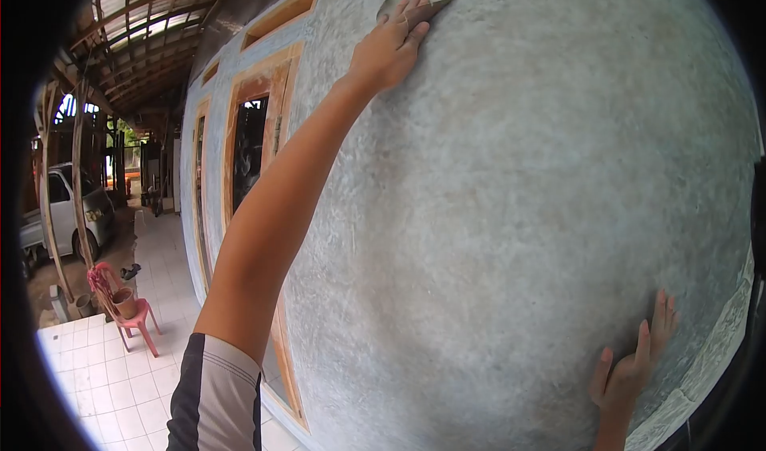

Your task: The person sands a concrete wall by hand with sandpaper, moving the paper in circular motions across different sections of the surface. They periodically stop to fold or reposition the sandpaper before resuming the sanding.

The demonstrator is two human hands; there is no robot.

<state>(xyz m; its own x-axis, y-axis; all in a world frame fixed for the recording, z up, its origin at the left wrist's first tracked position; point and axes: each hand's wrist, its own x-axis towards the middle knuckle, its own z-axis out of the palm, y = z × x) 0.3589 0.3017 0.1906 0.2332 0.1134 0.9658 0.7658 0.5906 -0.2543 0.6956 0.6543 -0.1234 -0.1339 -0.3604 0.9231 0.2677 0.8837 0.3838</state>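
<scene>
My left hand (392,45) is raised high on the grey plastered wall (511,172), its arm stretched up from the lower left. Under its fingers is a thin, dark flat sheet (436,7), pressed against the wall, with a pointed corner sticking out to the right. What the sheet is made of, I cannot tell. Low on the right, my right hand (630,367) rests by the wall with its fingers spread and nothing in it.
Wood-framed windows (291,68) are set in the wall on the left. Further left, a red plastic chair (144,314) holding a pot (124,301) stands on white floor tiles (104,371). A silver vehicle (60,211) and wooden posts (78,172) are behind it.
</scene>
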